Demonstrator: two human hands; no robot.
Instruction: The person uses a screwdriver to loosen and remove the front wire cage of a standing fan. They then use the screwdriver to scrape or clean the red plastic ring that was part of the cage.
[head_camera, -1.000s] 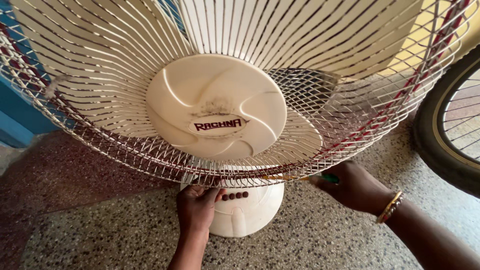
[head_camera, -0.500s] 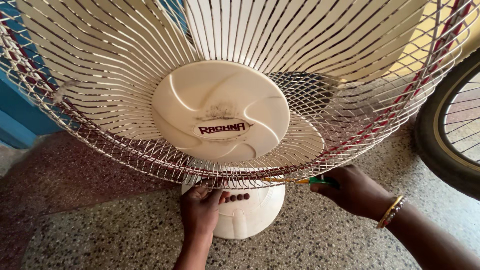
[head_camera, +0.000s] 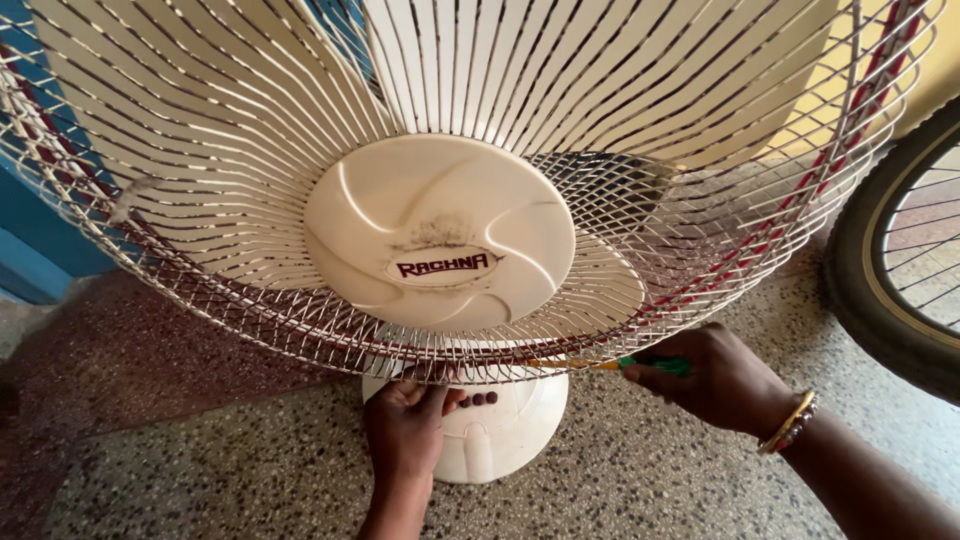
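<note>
Head view, looking down: cream fan (head_camera: 440, 240) standing on speckled floor (head_camera: 200, 470), wire guard (head_camera: 700, 250) filling most of frame. Left hand (head_camera: 405, 430) curled closed on guard's bottom rim, above base (head_camera: 500, 430). Right hand (head_camera: 720, 380) closed around green-handled screwdriver (head_camera: 640, 364), tip at rim. Guard likely light, springy, easily bent; best held at rim. Bicycle wheel (head_camera: 900, 250) at right.

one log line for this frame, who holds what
left hand: grips lower rim of fan guard | right hand: holds green-handled screwdriver, tip at rim | fan base: on speckled floor
</note>
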